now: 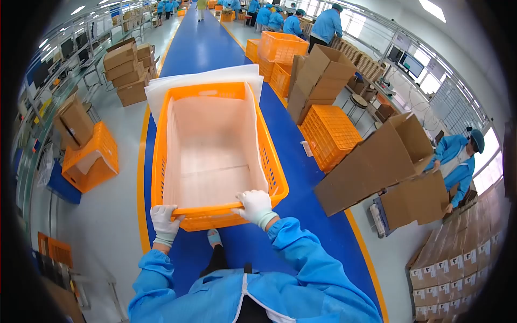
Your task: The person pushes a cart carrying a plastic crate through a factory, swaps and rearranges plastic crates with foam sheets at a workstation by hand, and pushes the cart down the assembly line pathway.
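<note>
An orange plastic crate [207,218] is held in front of me above the blue floor lane. White sheet lining [207,145] covers its inside walls and bottom, and nothing else shows inside. Behind its far rim, large white sheets [204,75] stick out past both sides. My left hand [166,222], in a white glove, is closed over the near left corner of the rim. Gloved likewise, my right hand [256,207] grips the near rim toward the right corner. The fingertips of both hands are partly hidden by the rim.
Open cardboard boxes [377,159] and an orange crate [329,134] stand right of the lane. A co-worker [458,161] handles cardboard there. Stacked boxes [126,72] and a tipped orange crate [91,159] are at left. The blue lane [186,40] runs ahead.
</note>
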Action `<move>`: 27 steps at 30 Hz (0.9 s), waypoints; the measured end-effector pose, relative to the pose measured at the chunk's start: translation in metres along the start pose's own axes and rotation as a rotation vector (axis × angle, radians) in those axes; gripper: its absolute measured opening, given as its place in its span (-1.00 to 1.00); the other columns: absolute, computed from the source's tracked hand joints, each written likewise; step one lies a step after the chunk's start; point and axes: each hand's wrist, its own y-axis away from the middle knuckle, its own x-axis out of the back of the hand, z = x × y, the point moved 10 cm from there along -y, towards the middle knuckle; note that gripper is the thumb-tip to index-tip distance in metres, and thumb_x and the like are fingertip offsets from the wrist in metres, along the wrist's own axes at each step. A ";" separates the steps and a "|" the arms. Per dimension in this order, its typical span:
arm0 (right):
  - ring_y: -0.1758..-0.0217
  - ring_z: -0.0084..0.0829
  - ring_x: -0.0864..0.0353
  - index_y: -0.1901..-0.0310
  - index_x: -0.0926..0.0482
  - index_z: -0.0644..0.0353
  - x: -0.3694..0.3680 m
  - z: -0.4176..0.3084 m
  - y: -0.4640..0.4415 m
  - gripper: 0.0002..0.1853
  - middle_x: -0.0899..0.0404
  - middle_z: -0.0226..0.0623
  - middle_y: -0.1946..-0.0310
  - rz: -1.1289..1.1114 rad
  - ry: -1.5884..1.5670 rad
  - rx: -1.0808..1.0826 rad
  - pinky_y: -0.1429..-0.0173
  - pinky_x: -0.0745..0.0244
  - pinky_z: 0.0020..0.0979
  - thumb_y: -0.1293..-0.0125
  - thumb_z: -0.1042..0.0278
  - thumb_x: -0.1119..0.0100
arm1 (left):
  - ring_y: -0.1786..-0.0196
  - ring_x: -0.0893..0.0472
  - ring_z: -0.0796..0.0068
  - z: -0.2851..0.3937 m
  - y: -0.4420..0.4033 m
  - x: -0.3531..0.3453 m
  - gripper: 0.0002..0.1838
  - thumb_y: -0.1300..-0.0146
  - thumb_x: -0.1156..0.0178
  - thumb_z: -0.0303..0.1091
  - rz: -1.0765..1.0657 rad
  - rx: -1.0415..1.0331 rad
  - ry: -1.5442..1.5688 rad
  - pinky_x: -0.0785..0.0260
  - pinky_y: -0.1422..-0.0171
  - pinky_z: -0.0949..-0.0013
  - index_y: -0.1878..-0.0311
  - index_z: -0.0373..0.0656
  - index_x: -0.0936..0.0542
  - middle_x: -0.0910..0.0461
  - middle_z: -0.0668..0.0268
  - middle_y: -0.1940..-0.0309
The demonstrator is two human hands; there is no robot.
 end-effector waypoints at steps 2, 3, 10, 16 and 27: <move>0.25 -0.22 -0.69 0.12 -0.69 0.00 0.000 0.018 -0.058 -0.57 -0.68 -0.31 0.38 0.018 -0.024 -0.028 0.14 -0.55 -0.14 -0.10 -0.11 -0.40 | 0.15 -0.51 0.18 -0.031 -0.050 -0.033 -0.57 0.22 -0.57 -0.27 -0.012 0.006 0.028 -0.29 -0.09 0.12 0.21 -0.05 -0.64 -0.59 0.32 0.34; 0.26 -0.22 -0.69 0.12 -0.69 -0.01 -0.001 0.029 -0.090 -0.58 -0.68 -0.32 0.37 0.023 -0.009 -0.035 0.15 -0.54 -0.15 -0.09 -0.11 -0.40 | 0.15 -0.51 0.18 -0.047 -0.079 -0.047 -0.57 0.22 -0.57 -0.27 -0.012 -0.004 0.035 -0.29 -0.09 0.12 0.21 -0.05 -0.64 -0.59 0.32 0.34; 0.26 -0.24 -0.68 0.23 -0.72 -0.04 -0.020 0.097 -0.303 -0.64 -0.66 -0.37 0.40 0.027 -0.007 -0.076 0.19 -0.54 -0.17 -0.05 -0.09 -0.43 | 0.12 -0.50 0.17 -0.163 -0.246 -0.160 -0.57 0.19 -0.57 -0.27 -0.082 0.032 0.014 -0.30 -0.11 0.11 0.19 -0.06 -0.64 -0.60 0.28 0.32; 0.29 -0.26 -0.67 0.39 -0.65 -0.03 -0.032 0.151 -0.482 -0.69 -0.62 -0.37 0.46 0.116 -0.019 -0.004 0.22 -0.53 -0.18 -0.04 -0.08 -0.42 | 0.12 -0.54 0.11 -0.256 -0.384 -0.254 -0.56 0.21 -0.58 -0.27 -0.042 -0.003 0.020 -0.34 -0.10 0.10 0.20 -0.10 -0.65 -0.61 0.23 0.31; 0.27 -0.25 -0.64 0.35 -0.63 -0.01 -0.056 0.275 -0.799 -0.72 -0.60 -0.39 0.42 0.144 -0.087 0.018 0.19 -0.50 -0.17 -0.03 0.03 -0.45 | 0.05 -0.52 0.08 -0.419 -0.638 -0.436 -0.55 0.21 -0.57 -0.31 -0.130 0.075 -0.021 -0.35 -0.15 0.10 0.17 -0.10 -0.65 -0.61 0.21 0.25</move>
